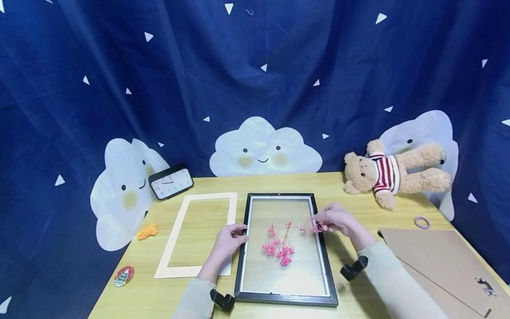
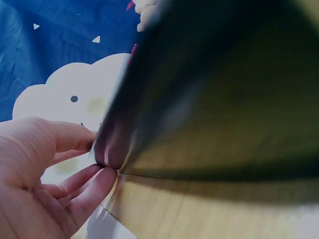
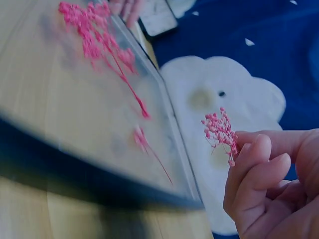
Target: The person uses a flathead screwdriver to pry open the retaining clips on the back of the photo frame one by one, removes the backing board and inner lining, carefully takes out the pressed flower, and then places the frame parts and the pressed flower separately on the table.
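Note:
A black picture frame (image 1: 332, 283) with a clear pane lies on the table. My left hand (image 1: 229, 241) holds its left side; in the left wrist view the thumb and fingers pinch the blurred frame edge (image 2: 112, 134). Over the frame's right side, my right hand (image 1: 336, 218) pinches a small sprig of pink dried flowers (image 3: 221, 133) between thumb and fingertips. On the pane lie larger pink flower sprigs (image 1: 284, 253), their heads toward the near side. A smaller sprig (image 3: 141, 138) with a thin stem lies on the pane to their right.
Left of the frame lies a white mat border (image 1: 178, 230). Beyond it are a clock (image 1: 172, 183), orange yarn (image 1: 148, 231) and a round badge (image 1: 124, 276). At right are a teddy bear (image 1: 388, 175), a purple ring (image 1: 422, 222) and a brown backing board (image 1: 442, 257).

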Available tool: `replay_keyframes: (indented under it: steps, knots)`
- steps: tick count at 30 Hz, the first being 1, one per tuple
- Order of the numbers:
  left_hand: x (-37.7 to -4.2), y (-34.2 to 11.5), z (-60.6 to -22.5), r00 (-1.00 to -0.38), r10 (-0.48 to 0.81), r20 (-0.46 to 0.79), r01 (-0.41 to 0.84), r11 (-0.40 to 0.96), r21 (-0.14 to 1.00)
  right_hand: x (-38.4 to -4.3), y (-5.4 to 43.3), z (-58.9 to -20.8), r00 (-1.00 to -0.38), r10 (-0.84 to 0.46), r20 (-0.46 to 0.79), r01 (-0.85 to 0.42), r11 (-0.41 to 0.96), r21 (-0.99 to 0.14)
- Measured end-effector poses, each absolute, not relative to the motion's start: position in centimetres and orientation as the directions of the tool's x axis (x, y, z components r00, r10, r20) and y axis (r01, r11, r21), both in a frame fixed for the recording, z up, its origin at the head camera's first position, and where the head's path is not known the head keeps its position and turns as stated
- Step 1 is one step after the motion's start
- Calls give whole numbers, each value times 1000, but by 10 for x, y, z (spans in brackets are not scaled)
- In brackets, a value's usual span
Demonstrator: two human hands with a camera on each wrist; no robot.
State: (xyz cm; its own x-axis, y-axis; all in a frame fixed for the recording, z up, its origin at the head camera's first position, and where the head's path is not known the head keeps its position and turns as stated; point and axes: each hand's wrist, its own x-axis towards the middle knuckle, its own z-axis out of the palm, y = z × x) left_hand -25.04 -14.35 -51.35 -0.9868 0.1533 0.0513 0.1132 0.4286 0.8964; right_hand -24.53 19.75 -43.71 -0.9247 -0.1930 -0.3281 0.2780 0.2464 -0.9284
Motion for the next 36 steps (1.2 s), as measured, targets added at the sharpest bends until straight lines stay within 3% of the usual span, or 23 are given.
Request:
replay_keyframes:
  steps: [9,17,21,29,36]
  knots:
    - [-251,-146,-516,-989,145,31,89,411,907,-210,250,-447,-928,-133,-348,297,299,-907]
    - [-250,-145,-516,-987,155,39,101,415,904,-189,250,-468,-951,-17,-309,258,507,-822]
    - [-251,-145,-517,-988,151,45,105,416,903,-184,246,-470,-953,2,-303,254,548,-797]
    - [-253,-145,-520,-987,149,54,113,428,896,-183,239,-457,-952,-19,-307,258,493,-831]
    - [-253,-145,-520,-987,149,55,115,427,897,-194,205,-445,-953,-93,-287,232,383,-894]
